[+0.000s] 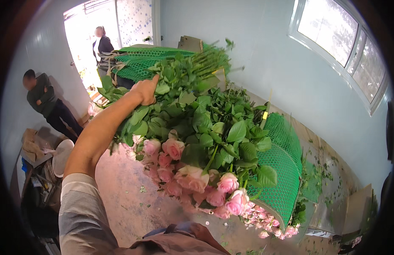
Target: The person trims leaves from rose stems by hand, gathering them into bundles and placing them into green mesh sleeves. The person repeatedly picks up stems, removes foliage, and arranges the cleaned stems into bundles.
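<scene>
My left hand (145, 91) reaches across and grips a bunch of leafy rose stems (181, 71), its fingertips partly hidden in the foliage. The cut ends of those stems point up and right and look blurred. Beneath lies a large heap of roses, with broad green leaves (209, 121) and pink rose heads (174, 172) hanging towards me. My right hand (200, 231) is low by my waist, blurred and dark; whether it holds anything does not show. Right of the heap, green plastic mesh (276, 172) wraps more pink roses (263, 220).
More green mesh (139, 62) lies behind the heap. One person (47, 95) stands at left with folded arms, another (103, 44) in the bright doorway. A cluttered stand (37, 159) is at lower left. Fallen leaves dot the floor (130, 191). A window (330, 28) is at upper right.
</scene>
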`<state>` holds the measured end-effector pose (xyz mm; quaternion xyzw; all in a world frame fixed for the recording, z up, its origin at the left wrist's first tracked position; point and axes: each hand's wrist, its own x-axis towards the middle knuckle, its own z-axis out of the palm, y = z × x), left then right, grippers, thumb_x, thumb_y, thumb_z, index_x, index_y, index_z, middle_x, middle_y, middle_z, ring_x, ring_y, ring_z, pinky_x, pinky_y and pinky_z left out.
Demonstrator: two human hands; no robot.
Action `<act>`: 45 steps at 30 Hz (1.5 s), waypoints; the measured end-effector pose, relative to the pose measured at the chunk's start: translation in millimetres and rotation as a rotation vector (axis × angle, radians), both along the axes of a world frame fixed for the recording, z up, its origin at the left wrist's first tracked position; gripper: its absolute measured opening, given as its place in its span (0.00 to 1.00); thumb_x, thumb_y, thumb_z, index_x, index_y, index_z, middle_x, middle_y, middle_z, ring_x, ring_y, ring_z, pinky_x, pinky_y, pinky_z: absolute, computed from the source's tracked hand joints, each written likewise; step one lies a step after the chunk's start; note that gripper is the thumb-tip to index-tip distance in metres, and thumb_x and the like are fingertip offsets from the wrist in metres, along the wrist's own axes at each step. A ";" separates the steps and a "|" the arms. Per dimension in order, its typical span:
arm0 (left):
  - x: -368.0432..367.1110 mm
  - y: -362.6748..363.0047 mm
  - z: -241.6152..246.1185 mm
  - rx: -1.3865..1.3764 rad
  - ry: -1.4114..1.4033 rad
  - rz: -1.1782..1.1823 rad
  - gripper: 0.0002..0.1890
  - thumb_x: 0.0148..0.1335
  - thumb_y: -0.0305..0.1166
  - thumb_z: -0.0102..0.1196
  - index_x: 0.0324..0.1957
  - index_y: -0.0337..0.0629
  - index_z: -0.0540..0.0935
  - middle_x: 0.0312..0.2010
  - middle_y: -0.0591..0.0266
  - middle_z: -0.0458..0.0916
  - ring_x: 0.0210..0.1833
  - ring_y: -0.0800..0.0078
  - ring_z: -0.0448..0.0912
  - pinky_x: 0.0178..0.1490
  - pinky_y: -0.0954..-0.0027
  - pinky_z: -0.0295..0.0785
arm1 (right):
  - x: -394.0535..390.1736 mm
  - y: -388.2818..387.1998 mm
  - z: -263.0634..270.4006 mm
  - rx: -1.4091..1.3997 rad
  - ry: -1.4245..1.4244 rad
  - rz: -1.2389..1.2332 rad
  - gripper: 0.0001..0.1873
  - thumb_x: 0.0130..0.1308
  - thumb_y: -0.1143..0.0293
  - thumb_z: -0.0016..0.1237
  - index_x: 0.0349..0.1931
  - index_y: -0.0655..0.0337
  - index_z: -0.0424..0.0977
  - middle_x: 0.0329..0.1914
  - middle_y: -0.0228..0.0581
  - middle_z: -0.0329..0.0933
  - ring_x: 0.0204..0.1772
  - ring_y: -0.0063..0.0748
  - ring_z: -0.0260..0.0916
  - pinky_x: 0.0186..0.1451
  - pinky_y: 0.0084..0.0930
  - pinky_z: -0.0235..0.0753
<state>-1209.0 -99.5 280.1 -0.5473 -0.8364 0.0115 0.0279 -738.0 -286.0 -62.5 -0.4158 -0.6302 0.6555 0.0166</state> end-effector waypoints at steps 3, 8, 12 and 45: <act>-1.1 12.7 -11.9 -0.193 0.060 0.020 0.52 0.46 0.29 0.64 0.69 0.37 0.45 0.44 0.35 0.77 0.49 0.43 0.77 0.51 0.52 0.73 | 1.8 1.9 -2.1 -0.058 -0.047 -0.025 0.22 0.69 0.61 0.47 0.55 0.72 0.68 0.44 0.46 0.79 0.46 0.29 0.78 0.49 0.24 0.76; 2.2 4.1 -21.3 -0.151 0.042 -0.100 0.53 0.45 0.30 0.65 0.69 0.30 0.44 0.47 0.33 0.74 0.47 0.41 0.76 0.51 0.54 0.73 | -9.6 -1.3 11.7 -0.149 -0.005 -0.117 0.22 0.70 0.62 0.46 0.56 0.72 0.67 0.45 0.45 0.79 0.46 0.29 0.77 0.50 0.24 0.75; -11.3 -4.8 -17.3 -0.133 -0.127 -0.199 0.51 0.47 0.31 0.64 0.68 0.29 0.45 0.43 0.30 0.75 0.48 0.40 0.75 0.52 0.55 0.72 | -21.6 -0.8 25.0 -0.083 -0.007 -0.064 0.22 0.70 0.62 0.46 0.57 0.70 0.67 0.45 0.45 0.79 0.46 0.29 0.77 0.51 0.24 0.74; -140.2 67.1 -137.1 0.082 -1.560 -0.353 0.18 0.57 0.39 0.59 0.45 0.38 0.79 0.33 0.65 0.77 0.38 0.77 0.73 0.45 0.68 0.69 | -150.5 -72.7 -23.5 -0.032 -0.138 -0.302 0.21 0.68 0.55 0.48 0.54 0.61 0.73 0.35 0.47 0.81 0.38 0.30 0.78 0.44 0.28 0.75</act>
